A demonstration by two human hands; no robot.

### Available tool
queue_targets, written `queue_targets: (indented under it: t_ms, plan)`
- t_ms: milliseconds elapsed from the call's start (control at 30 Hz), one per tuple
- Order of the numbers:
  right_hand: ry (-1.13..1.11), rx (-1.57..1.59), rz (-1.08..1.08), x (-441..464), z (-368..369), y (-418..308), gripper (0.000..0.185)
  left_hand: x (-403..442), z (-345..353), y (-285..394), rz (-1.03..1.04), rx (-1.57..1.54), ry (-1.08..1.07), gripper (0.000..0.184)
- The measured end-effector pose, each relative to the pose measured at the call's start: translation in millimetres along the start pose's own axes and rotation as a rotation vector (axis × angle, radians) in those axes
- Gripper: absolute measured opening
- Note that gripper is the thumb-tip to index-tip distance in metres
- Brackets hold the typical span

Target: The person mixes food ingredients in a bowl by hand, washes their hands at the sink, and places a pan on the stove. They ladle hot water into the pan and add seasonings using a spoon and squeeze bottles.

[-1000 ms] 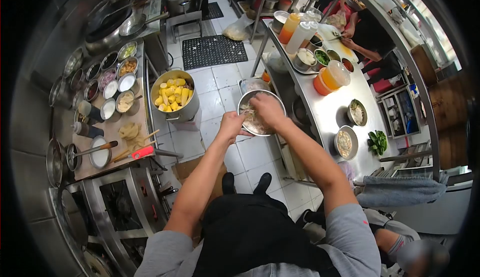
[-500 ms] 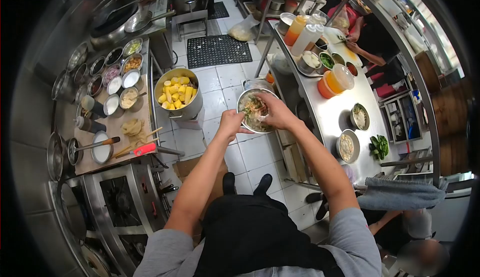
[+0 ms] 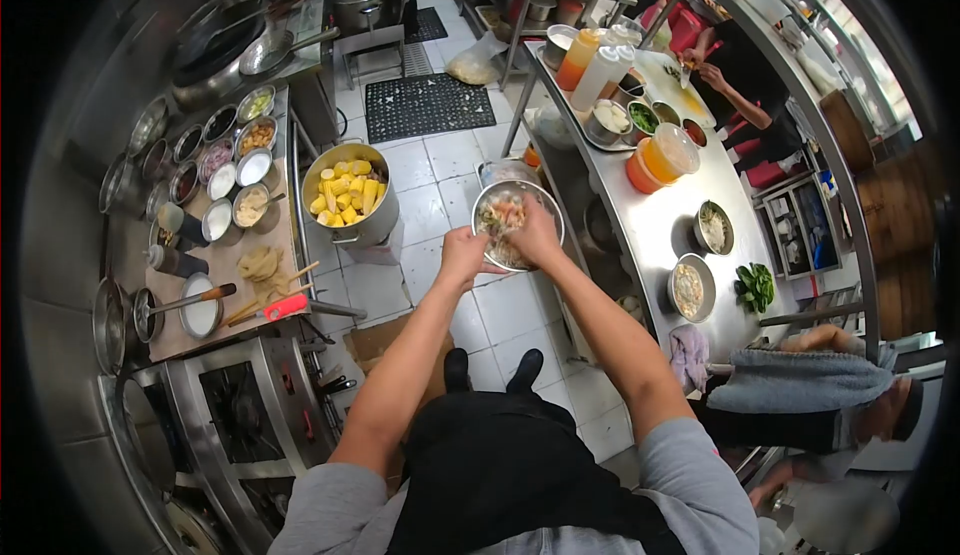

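No writing was legible
No text, label, brand, number or sign could be read on anything

- A large round metal pot (image 3: 372, 225) is filled with yellow corn pieces (image 3: 345, 193).
- A black rubber mat (image 3: 430, 107) is laid on white floor tiles (image 3: 408, 170).

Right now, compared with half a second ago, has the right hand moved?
Yes: the right hand has shifted left, widening the gap between its wrist and the steel table.
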State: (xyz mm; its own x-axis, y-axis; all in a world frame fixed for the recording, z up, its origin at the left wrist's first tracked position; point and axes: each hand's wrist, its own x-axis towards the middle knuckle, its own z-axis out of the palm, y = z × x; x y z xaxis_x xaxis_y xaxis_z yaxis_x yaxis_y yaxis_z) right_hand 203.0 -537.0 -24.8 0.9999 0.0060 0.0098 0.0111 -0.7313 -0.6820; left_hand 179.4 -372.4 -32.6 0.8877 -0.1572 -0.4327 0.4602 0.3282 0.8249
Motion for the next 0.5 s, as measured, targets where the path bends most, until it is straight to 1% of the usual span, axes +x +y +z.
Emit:
queue_targets:
  t_ms: [33, 133, 167, 267, 300, 333, 400, 433, 500]
  plan:
    - [0.124, -0.007, -0.154, 4, 2, 8, 0.07, 3, -2, 2, -0.034, -0.032, -0.008, 0.019]
    - [-0.246, 0.057, -0.29, 4, -52, -5, 0.065, 7, -13, 18, -0.062, -0.003, -0.06, 0.021]
    - [-0.317, 0.193, -0.177, 9, -61, -1, 0.06, 7, -16, 25, -0.079, 0.029, -0.136, 0.021]
    - [-0.282, 0.037, -0.364, 17, -38, -2, 0.057, 3, -4, 36, -0.095, 0.087, -0.233, 0.02]
    - [-0.293, -0.154, -0.481, 12, -31, -2, 0.055, 9, -6, 34, -0.096, 0.105, -0.257, 0.02]
    - [-0.453, -0.188, -0.502, 16, -28, -2, 0.053, 10, -8, 35, -0.104, 0.145, -0.268, 0.02]
    - [-0.636, -0.369, -0.623, 20, -32, -5, 0.062, 7, -15, 38, -0.126, 0.221, -0.281, 0.021]
    - [-0.502, -0.33, -0.611, 11, -35, -3, 0.063, 13, -28, 30, -0.11, 0.191, -0.243, 0.021]
    - [-0.218, -0.258, -0.578, -15, -51, 0, 0.063, 12, -25, 27, -0.036, 0.184, -0.183, 0.02]
